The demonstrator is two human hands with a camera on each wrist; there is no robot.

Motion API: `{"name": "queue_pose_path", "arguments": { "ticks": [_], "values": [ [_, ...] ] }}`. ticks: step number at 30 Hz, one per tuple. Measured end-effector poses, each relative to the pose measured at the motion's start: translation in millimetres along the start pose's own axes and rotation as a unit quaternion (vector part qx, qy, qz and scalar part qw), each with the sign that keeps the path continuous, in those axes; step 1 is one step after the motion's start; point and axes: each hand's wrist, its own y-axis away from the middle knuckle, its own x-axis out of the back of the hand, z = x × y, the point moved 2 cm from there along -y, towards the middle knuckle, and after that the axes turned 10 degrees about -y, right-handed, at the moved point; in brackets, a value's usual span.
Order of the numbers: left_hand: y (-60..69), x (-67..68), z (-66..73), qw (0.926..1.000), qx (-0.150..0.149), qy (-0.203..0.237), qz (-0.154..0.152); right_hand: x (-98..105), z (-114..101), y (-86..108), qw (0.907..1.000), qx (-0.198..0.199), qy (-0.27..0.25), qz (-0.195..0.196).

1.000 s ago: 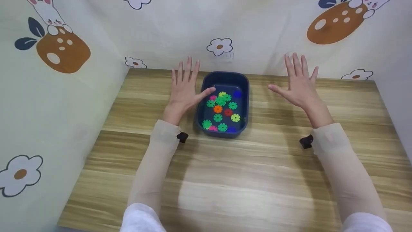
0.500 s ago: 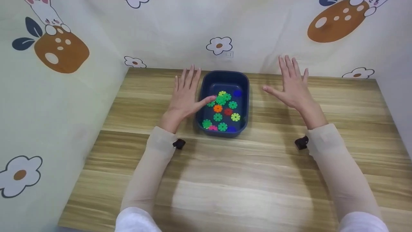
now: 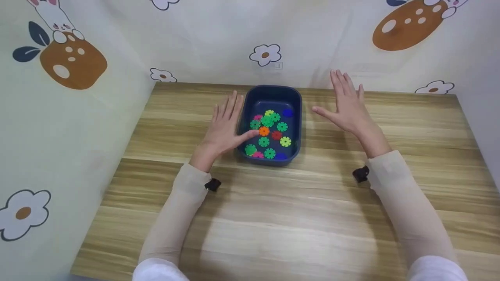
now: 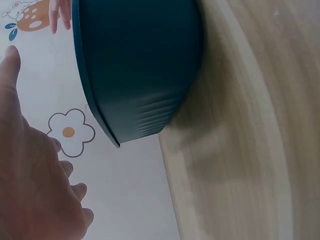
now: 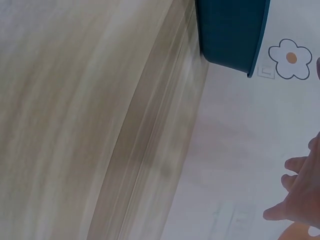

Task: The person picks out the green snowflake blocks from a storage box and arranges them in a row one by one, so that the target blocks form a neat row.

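A dark blue tray stands near the back of the table, holding several flower-shaped discs: green, yellow, an orange disc, pink, red and blue. My left hand is spread at the tray's left side, its thumb reaching over the left rim above the discs. Right of the tray, my right hand hovers with fingers spread and the thumb pointing toward the tray, apart from it. In the left wrist view the tray's outer wall is beside the left hand; neither hand holds anything.
The wood-grain table meets a white patterned wall covering at the back and both sides. A small black device is at the left wrist, another at the right wrist.
My left hand has come back toward the front edge, its thumb lower across the tray's left side. My right hand has moved left, closer to the tray. The tray and discs have stayed put.
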Motion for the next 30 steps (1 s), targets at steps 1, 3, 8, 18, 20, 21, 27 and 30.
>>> {"name": "queue_pose_path", "arguments": {
  "ticks": [1,3,8,18,20,21,27,30],
  "values": [
    [1.5,-1.5,-0.5,1.0000,-0.002,0.002,-0.002,-0.9,-0.6,-0.1,1.0000,0.002,-0.002,0.000],
    [4.6,-4.4,-1.3,1.0000,-0.006,0.006,-0.004,-2.6,-1.8,-0.5,1.0000,0.005,-0.007,0.000],
    [11.2,-10.6,-3.5,0.9997,-0.019,0.014,-0.010,-7.3,-5.3,-2.2,0.9998,0.013,-0.017,-0.003],
    [22.7,-16.9,-3.6,0.9968,-0.026,0.072,-0.023,-16.8,-19.4,-3.0,0.9989,0.027,-0.035,-0.014],
    [24.5,-18.0,-3.6,0.9951,-0.028,0.092,-0.023,-18.9,-22.5,-3.0,0.9986,0.030,-0.040,-0.016],
    [25.5,-18.5,-3.6,0.9940,-0.029,0.103,-0.024,-19.9,-24.1,-3.1,0.9985,0.032,-0.041,-0.017],
    [29.6,-22.3,-5.8,0.9868,-0.024,0.156,-0.035,-25.6,-34.9,-3.8,0.9970,0.045,-0.055,-0.030],
    [31.4,-23.6,-8.1,0.9825,-0.015,0.181,-0.042,-27.5,-42.1,-3.7,0.9958,0.051,-0.067,-0.037]
  ]
}}
